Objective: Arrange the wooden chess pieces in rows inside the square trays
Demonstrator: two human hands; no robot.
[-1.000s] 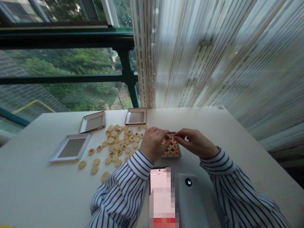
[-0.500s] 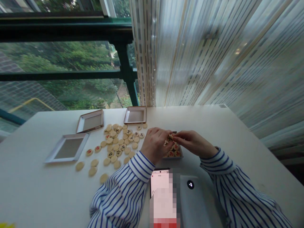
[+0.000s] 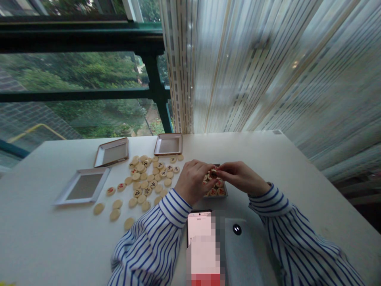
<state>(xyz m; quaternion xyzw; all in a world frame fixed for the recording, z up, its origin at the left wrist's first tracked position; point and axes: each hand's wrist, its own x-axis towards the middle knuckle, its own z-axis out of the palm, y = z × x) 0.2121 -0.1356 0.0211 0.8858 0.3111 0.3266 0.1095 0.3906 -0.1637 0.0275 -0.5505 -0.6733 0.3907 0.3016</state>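
A round wooden Chinese chess piece (image 3: 213, 173) with a dark character is pinched between the fingertips of both hands. My left hand (image 3: 195, 180) is closed and comes from the left, its fingers covering part of a small box (image 3: 225, 195). From the right, my right hand (image 3: 239, 176) reaches in with thumb and forefinger pressed together at the piece. Inside the box, under the hands, lie red-lettered pieces (image 3: 220, 191) side by side. Left of my hands, many loose Chinese chess pieces (image 3: 144, 184) are spread on the white table (image 3: 268, 159), some lettered, others blank side up.
Shallow open trays stand at the back: one at the far edge (image 3: 168, 134), one to its left (image 3: 126, 147), and a white one (image 3: 102, 186) nearer me. A phone (image 3: 201, 230) and a pale device with a round display (image 3: 244, 246) lie between my forearms.
Both hands stay over the box. The held piece is tilted differently between the fingertips, its face now darker. The whole view has shifted slightly; the loose pieces lie as before.
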